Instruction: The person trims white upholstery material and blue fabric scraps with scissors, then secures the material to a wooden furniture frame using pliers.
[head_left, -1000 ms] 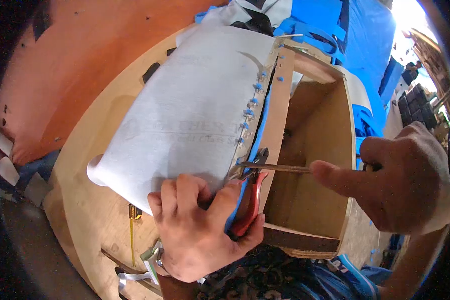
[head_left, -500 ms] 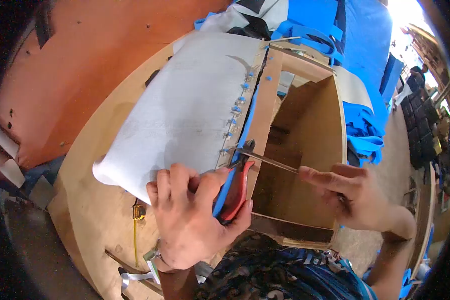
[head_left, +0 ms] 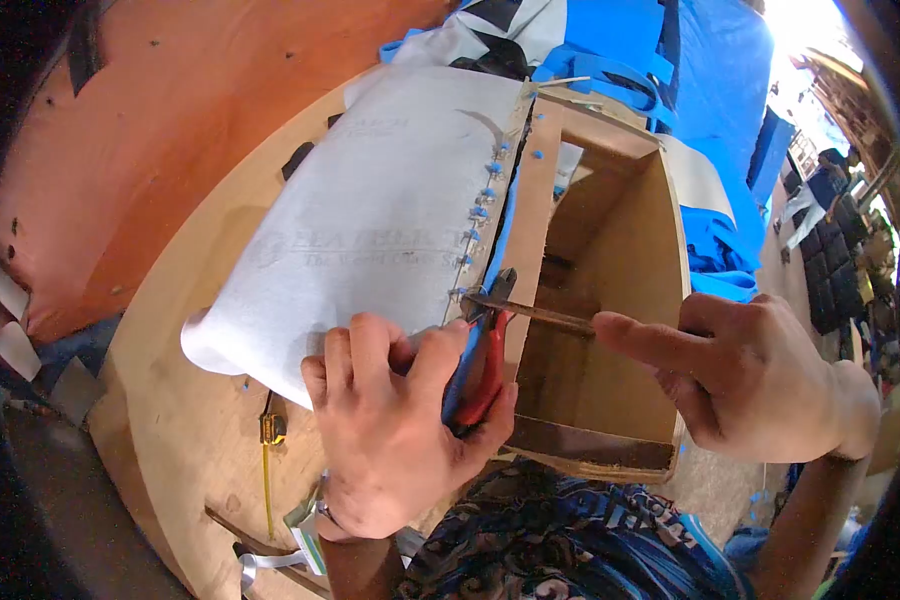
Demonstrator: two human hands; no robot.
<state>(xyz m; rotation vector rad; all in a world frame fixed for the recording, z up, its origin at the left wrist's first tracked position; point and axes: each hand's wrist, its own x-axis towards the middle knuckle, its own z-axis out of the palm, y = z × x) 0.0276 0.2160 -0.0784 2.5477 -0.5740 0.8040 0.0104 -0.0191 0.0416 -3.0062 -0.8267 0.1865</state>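
My left hand (head_left: 395,425) is closed around red-handled pliers (head_left: 488,375), its fingertips at the lower end of a row of clips (head_left: 472,236). These clips run along the edge of a white fabric sheet (head_left: 350,220). In my right hand (head_left: 745,370) is the end of a thin metal rod (head_left: 550,317), the index finger stretched along it. The rod's far end touches or overlaps the dark jaws of the pliers. Beneath lies an open wooden frame (head_left: 536,200) with a blue strip along its edge.
A tape measure (head_left: 272,429) with its yellow blade out lies on the plywood (head_left: 160,400). Orange material (head_left: 200,120) covers the upper left. Blue fabric (head_left: 720,120) is heaped behind the frame. A person (head_left: 825,180) is in the far right background.
My right hand has shifted right and slightly up, still on the rod. My left hand keeps its grip on the pliers. The view has shifted slightly.
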